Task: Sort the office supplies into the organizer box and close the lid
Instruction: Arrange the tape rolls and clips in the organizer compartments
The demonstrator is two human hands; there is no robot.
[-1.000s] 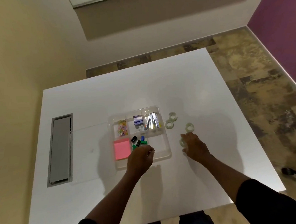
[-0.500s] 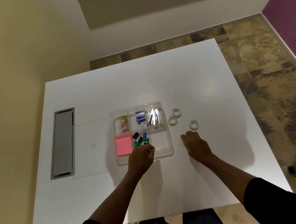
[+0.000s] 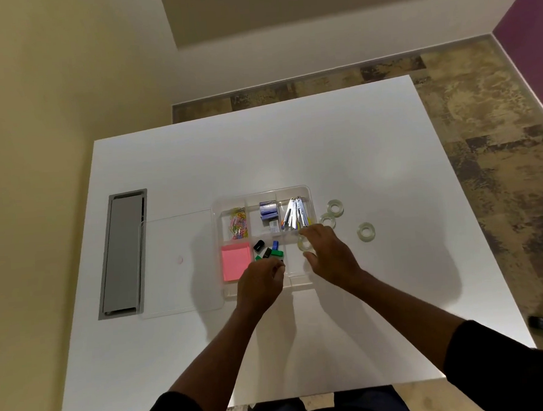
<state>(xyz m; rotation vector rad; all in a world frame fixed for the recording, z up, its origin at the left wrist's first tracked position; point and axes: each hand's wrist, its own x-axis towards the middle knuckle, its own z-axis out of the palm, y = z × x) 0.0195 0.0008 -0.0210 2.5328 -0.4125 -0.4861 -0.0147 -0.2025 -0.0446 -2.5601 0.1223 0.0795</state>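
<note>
Since a second before, the right hand (image 3: 330, 254) had travelled from the bare table beside the organizer box (image 3: 307, 192) to over the box's near-right compartment, carrying one tape roll (image 3: 305, 244) with it, so that three rolls rather than four lay on the table (image 3: 323, 145). Thumb and fingers were pinched on that roll's rim, and whether it already touched the compartment floor could not be told. The left hand (image 3: 262, 283) had hardly shifted; it hung over the box's near edge with fingers curled together, just beside the small black, blue and green clips (image 3: 271, 252), and whether it held anything could not be told. A tape roll of this kind was judged light, stiff and somewhat slick, best pinched across the ring or hooked through its centre hole, with little risk if dropped. Of the rolls left outside, two tape rolls (image 3: 331, 214) sat just right of the box's far corner and a third roll (image 3: 366, 231) lay further right, apart from them. Inside the box, paper clips (image 3: 238, 227), pink sticky notes (image 3: 235, 261), staple boxes (image 3: 268, 211) and metal staplers (image 3: 296, 216) sat in separate compartments. Left of the box, the clear lid (image 3: 178, 265) lay flat and open.
</note>
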